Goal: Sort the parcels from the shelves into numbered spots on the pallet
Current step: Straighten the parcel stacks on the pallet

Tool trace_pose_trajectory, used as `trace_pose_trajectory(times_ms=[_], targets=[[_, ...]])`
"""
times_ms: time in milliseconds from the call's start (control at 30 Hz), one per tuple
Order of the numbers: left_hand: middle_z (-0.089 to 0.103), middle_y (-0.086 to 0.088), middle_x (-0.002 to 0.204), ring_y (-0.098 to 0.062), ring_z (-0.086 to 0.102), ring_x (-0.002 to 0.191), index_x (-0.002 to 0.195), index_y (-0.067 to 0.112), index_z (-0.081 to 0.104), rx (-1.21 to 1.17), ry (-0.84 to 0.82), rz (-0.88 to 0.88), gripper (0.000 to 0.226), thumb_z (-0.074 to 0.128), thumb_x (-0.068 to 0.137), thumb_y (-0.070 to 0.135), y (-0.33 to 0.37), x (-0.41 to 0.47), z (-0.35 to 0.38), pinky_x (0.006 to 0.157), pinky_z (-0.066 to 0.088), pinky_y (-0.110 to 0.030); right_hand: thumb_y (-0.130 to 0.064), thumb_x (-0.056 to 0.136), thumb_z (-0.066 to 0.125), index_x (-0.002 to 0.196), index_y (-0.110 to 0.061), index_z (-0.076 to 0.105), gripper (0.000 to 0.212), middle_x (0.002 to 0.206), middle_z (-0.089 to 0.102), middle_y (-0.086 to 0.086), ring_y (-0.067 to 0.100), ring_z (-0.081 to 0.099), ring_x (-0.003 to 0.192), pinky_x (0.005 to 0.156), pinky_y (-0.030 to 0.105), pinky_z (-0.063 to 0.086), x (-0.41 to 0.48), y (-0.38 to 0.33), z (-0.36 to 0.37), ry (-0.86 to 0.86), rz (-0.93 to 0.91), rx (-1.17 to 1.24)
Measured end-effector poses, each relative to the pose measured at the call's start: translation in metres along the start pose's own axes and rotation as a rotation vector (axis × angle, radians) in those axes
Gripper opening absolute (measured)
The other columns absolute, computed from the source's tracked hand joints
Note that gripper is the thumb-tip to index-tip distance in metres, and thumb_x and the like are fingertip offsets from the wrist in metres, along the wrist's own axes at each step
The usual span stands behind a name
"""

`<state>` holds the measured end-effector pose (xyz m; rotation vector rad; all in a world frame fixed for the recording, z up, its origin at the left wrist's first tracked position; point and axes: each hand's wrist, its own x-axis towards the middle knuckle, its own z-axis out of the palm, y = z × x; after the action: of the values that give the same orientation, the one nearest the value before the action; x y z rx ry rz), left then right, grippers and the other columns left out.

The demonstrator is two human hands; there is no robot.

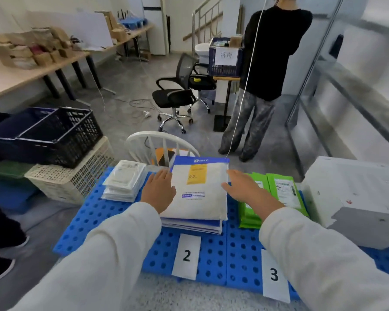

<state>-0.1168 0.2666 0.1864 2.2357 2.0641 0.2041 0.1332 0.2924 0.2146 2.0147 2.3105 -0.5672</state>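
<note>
While both open hands, left hand (pixel 158 189) and right hand (pixel 248 188), are flanking the white parcel (pixel 197 194), its stack is lying half-hidden beneath. The yellow label (pixel 197 173) is reading illegibly.

Your blue pallet (pixel 99 221) lies flat on the grey floor (pixel 126 90). On it: a clear-bag stack (pixel 124 182) far left, a white-parcel stack (pixel 198 194) behind label 2 (pixel 186 255), a green-mailer stack (pixel 276 194) behind label 3 (pixel 274 274), and a white box (pixel 355 194) at the right edge.
</note>
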Motion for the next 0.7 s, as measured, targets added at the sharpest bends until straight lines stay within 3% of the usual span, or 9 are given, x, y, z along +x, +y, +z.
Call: trace_pose_trajectory(times_ms=[100, 233, 400, 600, 700], targets=[[0.031, -0.003, 0.155, -0.019, 0.024, 0.144, 0.147, 0.013, 0.030, 0.015, -0.008, 0.037, 0.052, 0.041, 0.099, 0.030, -0.044, 0.020, 0.000, 0.120, 0.016, -0.035, -0.039, 0.100, 0.040, 0.148, -0.010, 0.027, 0.058, 0.153, 0.031, 0.010, 0.029, 0.033, 0.138, 0.114, 0.039, 0.026, 0.027, -0.043, 0.008, -0.006, 0.049, -0.016], [0.024, -0.004, 0.158, -0.019, 0.016, 0.147, 0.149, 0.011, 0.024, 0.042, -0.053, 0.045, 0.054, 0.037, 0.100, 0.031, -0.101, 0.039, 0.000, 0.122, 0.010, -0.036, -0.035, 0.100, 0.042, 0.143, -0.011, 0.035, 0.050, 0.147, 0.039, 0.010, 0.029, 0.041, 0.131, 0.108, 0.039, 0.031, 0.052, -0.105, 0.020, -0.018, 0.039, 0.036], [0.029, -0.003, 0.155, -0.019, 0.022, 0.145, 0.148, 0.011, 0.028, 0.057, -0.047, 0.016, 0.055, 0.039, 0.098, 0.030, -0.166, 0.049, 0.005, 0.120, 0.014, -0.034, -0.040, 0.100, 0.041, 0.148, -0.013, 0.030, 0.056, 0.152, 0.034, 0.008, 0.029, 0.038, 0.136, 0.109, 0.040, 0.035, 0.083, -0.167, 0.036, -0.043, -0.001, 0.058], [0.033, -0.006, 0.153, -0.020, 0.025, 0.143, 0.144, 0.009, 0.033, 0.020, -0.105, -0.090, 0.051, 0.041, 0.098, 0.027, -0.232, 0.057, 0.018, 0.119, 0.016, -0.037, -0.039, 0.098, 0.044, 0.139, -0.013, 0.039, 0.050, 0.139, 0.047, 0.009, 0.030, 0.050, 0.121, 0.100, 0.042, 0.042, 0.116, -0.225, 0.063, -0.119, -0.054, 0.091], [0.046, -0.007, 0.139, -0.022, 0.038, 0.133, 0.131, 0.008, 0.044, -0.003, -0.121, -0.124, 0.039, 0.042, 0.096, 0.025, -0.256, 0.062, 0.024, 0.112, 0.026, -0.035, -0.041, 0.098, 0.043, 0.143, -0.012, 0.034, 0.054, 0.145, 0.041, 0.009, 0.030, 0.048, 0.124, 0.100, 0.040, 0.043, 0.133, -0.243, 0.079, -0.187, -0.062, 0.094]])
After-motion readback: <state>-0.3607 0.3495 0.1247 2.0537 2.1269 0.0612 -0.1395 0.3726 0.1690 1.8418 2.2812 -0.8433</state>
